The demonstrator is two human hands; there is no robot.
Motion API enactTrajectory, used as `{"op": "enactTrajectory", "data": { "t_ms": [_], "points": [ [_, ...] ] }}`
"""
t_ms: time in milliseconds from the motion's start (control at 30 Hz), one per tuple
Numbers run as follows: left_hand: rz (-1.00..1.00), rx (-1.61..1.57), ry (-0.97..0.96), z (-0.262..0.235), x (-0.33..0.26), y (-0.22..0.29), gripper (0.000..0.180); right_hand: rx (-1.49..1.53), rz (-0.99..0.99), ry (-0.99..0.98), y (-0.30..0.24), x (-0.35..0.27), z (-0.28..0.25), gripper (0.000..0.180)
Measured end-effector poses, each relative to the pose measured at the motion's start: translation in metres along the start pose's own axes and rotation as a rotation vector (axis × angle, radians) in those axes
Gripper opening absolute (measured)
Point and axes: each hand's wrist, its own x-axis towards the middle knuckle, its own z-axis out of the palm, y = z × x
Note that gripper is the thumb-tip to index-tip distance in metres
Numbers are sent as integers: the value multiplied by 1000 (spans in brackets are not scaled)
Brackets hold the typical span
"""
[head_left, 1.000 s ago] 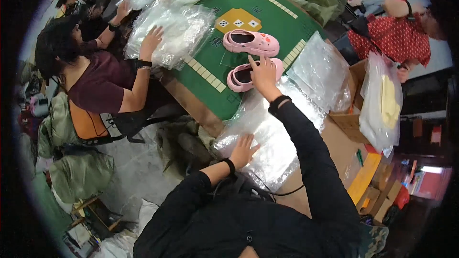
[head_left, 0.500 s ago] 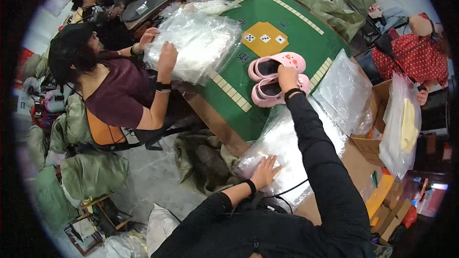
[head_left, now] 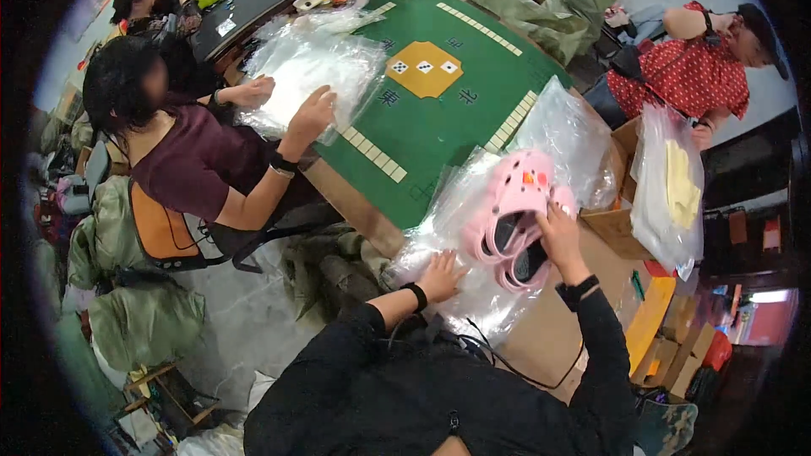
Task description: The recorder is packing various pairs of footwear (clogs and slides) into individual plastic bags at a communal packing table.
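Note:
My right hand (head_left: 559, 231) grips a pair of pink clogs (head_left: 512, 217), lifted off the green table (head_left: 439, 118) and tilted so their openings face me. My left hand (head_left: 441, 274) lies flat on a pile of clear plastic bags (head_left: 460, 241) at the table's near edge, fingers spread. The clogs hang just above that pile, to the right of my left hand.
A person in a maroon top (head_left: 194, 169) sits at the left, both hands on another stack of clear bags (head_left: 308, 80). A person in a red dotted shirt (head_left: 688, 72) holds a bagged yellow item (head_left: 672, 186) at the right. Cardboard boxes (head_left: 621, 228) stand beside the table; green sacks (head_left: 127, 287) sit on the floor.
My right hand has picked the pink clogs up off the green table and brought them toward me over the bag pile. My left hand stays on the bags.

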Motion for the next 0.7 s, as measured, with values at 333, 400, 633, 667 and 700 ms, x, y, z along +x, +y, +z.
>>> {"op": "enactTrajectory", "data": {
  "t_ms": [333,400,633,667,700],
  "points": [
    [284,-345,-221,-40,17,-48,41,62,166,-273,-49,-116,55,29],
    [92,-451,-73,-90,26,-54,35,123,280,-297,-60,-117,42,32],
    [-354,25,861,-181,120,-105,76,410,492,-21,-97,-104,6,33],
    [-401,97,894,-191,134,-109,79,437,503,30,-98,-104,7,33],
    [-377,85,888,-200,146,-114,79,468,529,16,-99,-103,7,34]
  ]
}}
